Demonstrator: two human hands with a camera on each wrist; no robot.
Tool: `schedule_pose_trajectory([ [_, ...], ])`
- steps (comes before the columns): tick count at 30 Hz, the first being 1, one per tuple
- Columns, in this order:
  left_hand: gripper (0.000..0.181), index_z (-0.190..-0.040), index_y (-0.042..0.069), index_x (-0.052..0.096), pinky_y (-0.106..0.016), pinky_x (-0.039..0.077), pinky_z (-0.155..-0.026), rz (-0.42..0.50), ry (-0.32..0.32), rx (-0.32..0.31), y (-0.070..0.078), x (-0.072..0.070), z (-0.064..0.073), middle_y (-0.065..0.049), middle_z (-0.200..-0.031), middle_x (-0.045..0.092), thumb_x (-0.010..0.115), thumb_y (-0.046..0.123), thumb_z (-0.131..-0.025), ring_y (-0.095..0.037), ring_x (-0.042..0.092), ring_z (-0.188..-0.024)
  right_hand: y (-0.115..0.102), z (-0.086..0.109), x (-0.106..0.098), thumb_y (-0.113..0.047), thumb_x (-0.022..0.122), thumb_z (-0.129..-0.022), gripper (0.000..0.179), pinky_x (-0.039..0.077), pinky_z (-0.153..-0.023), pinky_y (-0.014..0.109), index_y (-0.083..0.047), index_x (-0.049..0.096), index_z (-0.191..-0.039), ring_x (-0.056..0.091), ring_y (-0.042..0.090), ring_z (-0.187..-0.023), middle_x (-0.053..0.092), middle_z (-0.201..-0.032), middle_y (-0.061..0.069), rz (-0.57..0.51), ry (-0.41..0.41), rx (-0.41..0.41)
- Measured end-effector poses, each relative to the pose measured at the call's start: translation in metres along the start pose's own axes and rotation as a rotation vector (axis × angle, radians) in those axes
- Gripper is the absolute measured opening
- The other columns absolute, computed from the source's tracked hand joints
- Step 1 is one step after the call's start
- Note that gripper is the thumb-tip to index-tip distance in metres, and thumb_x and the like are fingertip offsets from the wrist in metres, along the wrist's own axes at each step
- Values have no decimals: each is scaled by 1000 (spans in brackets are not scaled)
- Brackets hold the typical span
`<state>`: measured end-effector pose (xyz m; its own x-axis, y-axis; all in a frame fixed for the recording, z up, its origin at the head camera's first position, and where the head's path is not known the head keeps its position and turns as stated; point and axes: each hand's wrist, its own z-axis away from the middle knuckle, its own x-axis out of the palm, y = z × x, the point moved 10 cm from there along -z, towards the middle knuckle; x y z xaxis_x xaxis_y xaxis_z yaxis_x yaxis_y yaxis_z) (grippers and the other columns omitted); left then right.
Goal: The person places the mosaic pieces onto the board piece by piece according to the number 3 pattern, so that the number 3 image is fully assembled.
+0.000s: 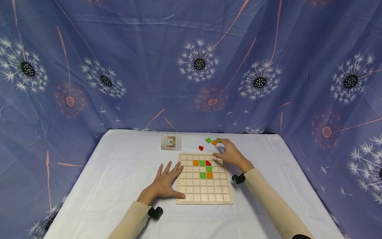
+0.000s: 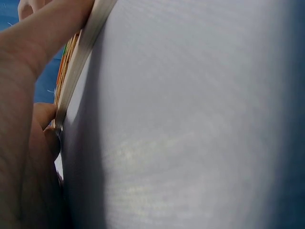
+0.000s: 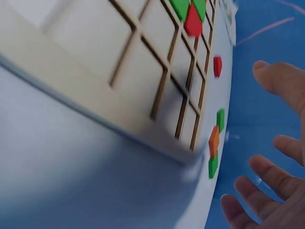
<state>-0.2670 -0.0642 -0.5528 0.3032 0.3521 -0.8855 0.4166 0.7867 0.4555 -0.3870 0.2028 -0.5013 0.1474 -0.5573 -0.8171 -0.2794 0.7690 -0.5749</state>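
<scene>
A square wooden grid board (image 1: 191, 198) lies on the table, holding several orange and green square tiles and one red quarter-round tile (image 1: 208, 163). Spread out at the board's left edge, my left hand (image 1: 163, 185) rests its thumb on the lower left corner. My right hand (image 1: 232, 155) hovers over the upper right corner, fingers reaching toward the loose tiles behind it. Those are a green tile (image 1: 208, 140), an orange tile (image 1: 214, 143) and a second green tile (image 3: 213, 165), partly behind my fingertips in the head view. In the right wrist view nothing is between the fingers.
A loose red quarter-round tile (image 1: 201, 148) lies just behind the board. Further left stands a small pattern block (image 1: 171, 142) showing a grid with coloured squares. A white cloth (image 1: 119, 166) covers the table, and a blue dandelion-print curtain (image 1: 149, 66) hangs around it.
</scene>
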Motion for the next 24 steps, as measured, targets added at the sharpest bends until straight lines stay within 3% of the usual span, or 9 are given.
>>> schedule_pose_trajectory([
  [9, 122, -164, 19, 30, -68, -4, -124, 3, 11, 4, 0, 0, 0, -1, -174, 17, 78, 77, -67, -41, 7, -160, 29, -23, -7, -34, 79, -91, 80, 47, -106, 61, -1, 42, -154, 53, 43, -131, 48, -151, 26, -58, 47, 73],
  [19, 122, -164, 19, 30, -69, -5, -123, 8, 19, 14, -1, 1, 0, -1, -174, 16, 78, 77, -67, -42, 7, -160, 55, -36, -3, -29, 77, -93, 75, 52, -97, 54, 3, 45, -152, 59, 39, -117, 59, -137, 26, -142, 91, 176],
  [24, 122, -164, 20, 30, -69, -4, -124, 4, 20, 12, -2, 1, 0, 0, -174, 16, 77, 78, -67, -41, 7, -160, 61, -41, 0, -27, 75, -95, 68, 50, -102, 53, 1, 47, -150, 59, 38, -121, 61, -135, 24, -177, 92, 216],
])
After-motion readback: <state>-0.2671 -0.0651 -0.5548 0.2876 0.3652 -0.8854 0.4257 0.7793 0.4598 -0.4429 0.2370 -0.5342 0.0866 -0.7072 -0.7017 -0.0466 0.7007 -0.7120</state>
